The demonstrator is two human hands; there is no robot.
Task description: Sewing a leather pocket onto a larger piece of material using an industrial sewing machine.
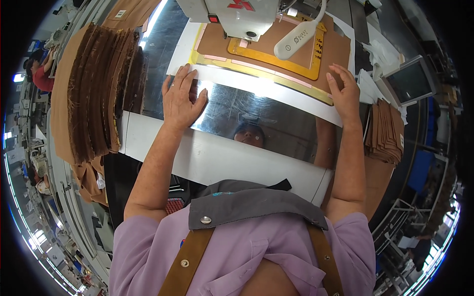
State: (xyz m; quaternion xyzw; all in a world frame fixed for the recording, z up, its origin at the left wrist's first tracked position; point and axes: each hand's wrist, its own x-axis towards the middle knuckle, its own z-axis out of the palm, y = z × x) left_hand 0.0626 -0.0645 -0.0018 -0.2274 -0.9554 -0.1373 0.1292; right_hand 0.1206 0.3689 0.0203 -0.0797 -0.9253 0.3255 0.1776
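My left hand (181, 101) lies open with its fingers spread. Its fingertips rest at the left front corner of a white template sheet (256, 85), over the shiny metal plate (222, 111). At the sheet's right edge, my right hand (345, 93) is open, thumb apart from the slightly bent fingers. A brown fabric panel (216, 42) lies on the template, bordered by yellow edging (247, 70) with pink strips. An orange-yellow clamp frame (276, 66) sits over the panel. Above it is a white sewing machine head (242, 19).
A tall stack of brown fabric pieces (91, 93) stands at left. More brown pieces (385, 130) lie at right, below a grey-framed screen (409, 81). A white oblong attachment (296, 40) hangs over the clamp frame. Another person in red (43, 76) is at far left.
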